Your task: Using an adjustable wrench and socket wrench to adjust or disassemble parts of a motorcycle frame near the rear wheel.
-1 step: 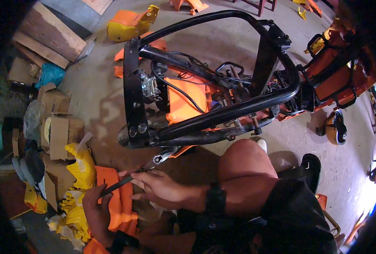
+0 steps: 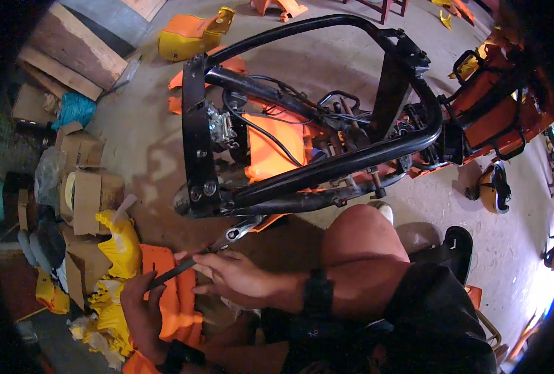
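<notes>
Nothing has visibly moved since the earlier frame. One long wrench with a dark handle and silver metal head (image 2: 176, 270) slants between both hands, its head beyond them beside one black tubular metal frame (image 2: 351, 161). The left hand (image 2: 143, 319) curls around the handle's end; the right hand (image 2: 242, 275), wrist straight, grasps farther along. Two black wristbands (image 2: 317, 293) circle the wrists. A pale mark on the black fabric shorts (image 2: 439, 305), below the right hand, is illegible.

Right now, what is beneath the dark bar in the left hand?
From this view, an orange panel shows beneath the dark bar. The left hand covers part of that panel; anything under it cannot be seen.
</notes>
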`<state>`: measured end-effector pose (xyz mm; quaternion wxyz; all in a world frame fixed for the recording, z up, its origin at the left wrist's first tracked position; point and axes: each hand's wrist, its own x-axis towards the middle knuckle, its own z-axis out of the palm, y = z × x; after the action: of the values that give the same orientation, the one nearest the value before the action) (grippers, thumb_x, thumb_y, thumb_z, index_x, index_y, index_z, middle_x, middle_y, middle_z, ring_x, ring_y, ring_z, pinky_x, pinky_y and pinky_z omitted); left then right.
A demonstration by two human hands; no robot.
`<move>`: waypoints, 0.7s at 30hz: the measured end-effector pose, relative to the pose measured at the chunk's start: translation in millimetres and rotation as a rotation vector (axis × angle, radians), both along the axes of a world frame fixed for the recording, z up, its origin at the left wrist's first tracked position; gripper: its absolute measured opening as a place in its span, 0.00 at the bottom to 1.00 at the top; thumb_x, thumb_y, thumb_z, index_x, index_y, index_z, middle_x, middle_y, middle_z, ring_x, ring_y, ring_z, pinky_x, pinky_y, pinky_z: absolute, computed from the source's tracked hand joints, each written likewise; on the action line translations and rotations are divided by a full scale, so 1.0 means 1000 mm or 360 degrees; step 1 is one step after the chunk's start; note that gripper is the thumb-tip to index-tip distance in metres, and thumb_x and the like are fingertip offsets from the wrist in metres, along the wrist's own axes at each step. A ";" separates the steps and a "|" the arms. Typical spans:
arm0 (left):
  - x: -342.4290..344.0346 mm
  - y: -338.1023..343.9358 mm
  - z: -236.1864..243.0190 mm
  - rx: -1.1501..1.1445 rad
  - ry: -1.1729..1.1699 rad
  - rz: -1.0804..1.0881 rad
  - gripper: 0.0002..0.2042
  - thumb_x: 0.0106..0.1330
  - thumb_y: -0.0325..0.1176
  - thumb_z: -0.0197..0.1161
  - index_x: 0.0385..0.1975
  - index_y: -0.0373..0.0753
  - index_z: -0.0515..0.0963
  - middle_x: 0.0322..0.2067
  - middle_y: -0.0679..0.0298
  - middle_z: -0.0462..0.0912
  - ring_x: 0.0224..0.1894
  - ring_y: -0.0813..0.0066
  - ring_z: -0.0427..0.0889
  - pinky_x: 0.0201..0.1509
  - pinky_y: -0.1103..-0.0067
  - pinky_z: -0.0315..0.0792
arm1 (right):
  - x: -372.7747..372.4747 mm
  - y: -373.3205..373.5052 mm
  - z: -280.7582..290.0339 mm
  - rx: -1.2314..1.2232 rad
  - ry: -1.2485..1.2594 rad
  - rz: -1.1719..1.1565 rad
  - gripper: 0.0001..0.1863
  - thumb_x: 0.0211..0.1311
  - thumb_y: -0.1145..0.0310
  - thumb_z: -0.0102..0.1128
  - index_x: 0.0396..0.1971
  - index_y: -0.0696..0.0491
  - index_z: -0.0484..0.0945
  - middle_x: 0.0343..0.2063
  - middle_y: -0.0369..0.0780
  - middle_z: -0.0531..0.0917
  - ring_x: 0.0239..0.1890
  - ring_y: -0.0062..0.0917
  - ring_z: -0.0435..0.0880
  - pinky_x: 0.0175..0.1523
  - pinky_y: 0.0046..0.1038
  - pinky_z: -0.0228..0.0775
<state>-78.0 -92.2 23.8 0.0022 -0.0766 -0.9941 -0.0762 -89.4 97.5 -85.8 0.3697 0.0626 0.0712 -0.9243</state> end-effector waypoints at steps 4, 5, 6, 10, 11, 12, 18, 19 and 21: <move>0.004 0.008 0.007 -0.0020 0.0043 0.0095 0.15 0.47 0.28 0.67 0.36 0.35 0.77 0.30 0.57 0.79 0.36 0.58 0.75 0.43 0.69 0.66 | 0.000 0.003 0.005 -0.0037 0.0076 0.0003 0.15 0.67 0.60 0.44 0.49 0.49 0.72 0.57 0.32 0.67 0.65 0.24 0.57 0.57 0.39 0.58; 0.004 0.007 0.008 -0.0035 0.0093 0.0048 0.15 0.46 0.28 0.67 0.36 0.35 0.77 0.30 0.57 0.79 0.36 0.58 0.75 0.43 0.69 0.66 | 0.000 0.004 0.007 -0.0065 0.0081 0.0003 0.15 0.67 0.59 0.44 0.49 0.48 0.72 0.58 0.32 0.67 0.65 0.24 0.56 0.58 0.39 0.57; 0.005 0.005 0.009 -0.0051 0.0144 0.0000 0.15 0.46 0.29 0.67 0.36 0.35 0.77 0.30 0.57 0.79 0.36 0.58 0.75 0.43 0.69 0.66 | 0.000 0.004 0.007 -0.0093 0.0086 0.0002 0.15 0.67 0.59 0.44 0.49 0.48 0.72 0.58 0.32 0.67 0.65 0.25 0.56 0.58 0.39 0.56; 0.010 0.011 0.017 -0.0102 0.0255 0.0002 0.15 0.46 0.28 0.67 0.36 0.35 0.77 0.29 0.57 0.79 0.35 0.58 0.75 0.42 0.69 0.65 | 0.000 0.003 0.005 -0.0136 0.0055 0.0067 0.16 0.67 0.61 0.45 0.51 0.49 0.71 0.57 0.32 0.68 0.62 0.23 0.59 0.57 0.37 0.58; 0.011 0.011 0.019 -0.0106 0.0294 -0.0034 0.15 0.46 0.28 0.67 0.36 0.35 0.77 0.29 0.57 0.78 0.35 0.58 0.75 0.42 0.69 0.65 | -0.001 0.007 0.008 -0.0121 0.0079 0.0108 0.16 0.67 0.61 0.45 0.52 0.49 0.71 0.56 0.32 0.68 0.61 0.22 0.60 0.56 0.36 0.58; 0.012 0.011 0.020 -0.0109 0.0334 -0.0070 0.15 0.46 0.28 0.67 0.35 0.35 0.77 0.29 0.57 0.78 0.35 0.58 0.74 0.42 0.69 0.64 | -0.001 0.009 0.010 -0.0106 0.0103 0.0148 0.17 0.67 0.61 0.44 0.52 0.49 0.71 0.56 0.32 0.68 0.60 0.21 0.61 0.56 0.35 0.58; 0.015 0.013 0.026 -0.0275 0.0435 -0.0190 0.15 0.44 0.28 0.67 0.34 0.36 0.77 0.28 0.58 0.77 0.32 0.58 0.74 0.40 0.69 0.64 | -0.002 0.008 0.012 -0.0145 0.0132 0.0097 0.18 0.66 0.63 0.43 0.53 0.50 0.70 0.54 0.33 0.70 0.56 0.18 0.65 0.49 0.30 0.63; 0.015 0.013 0.027 -0.0284 0.0462 -0.0222 0.15 0.44 0.28 0.67 0.34 0.36 0.77 0.27 0.58 0.77 0.32 0.58 0.73 0.40 0.69 0.64 | -0.002 0.007 0.012 -0.0188 0.0153 0.0093 0.17 0.66 0.63 0.44 0.52 0.50 0.70 0.54 0.33 0.70 0.56 0.19 0.65 0.49 0.30 0.63; 0.017 0.015 0.032 -0.0344 0.0504 -0.0239 0.15 0.44 0.29 0.68 0.34 0.36 0.76 0.27 0.58 0.76 0.31 0.58 0.73 0.39 0.69 0.64 | -0.002 0.007 0.010 -0.0269 0.0192 0.0084 0.16 0.66 0.63 0.44 0.51 0.50 0.70 0.54 0.33 0.71 0.56 0.19 0.66 0.48 0.30 0.63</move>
<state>-60.6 -76.8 55.5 0.1445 -0.1613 -0.9753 0.0439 -91.4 104.4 -76.0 0.3928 -0.0265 0.0166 -0.9191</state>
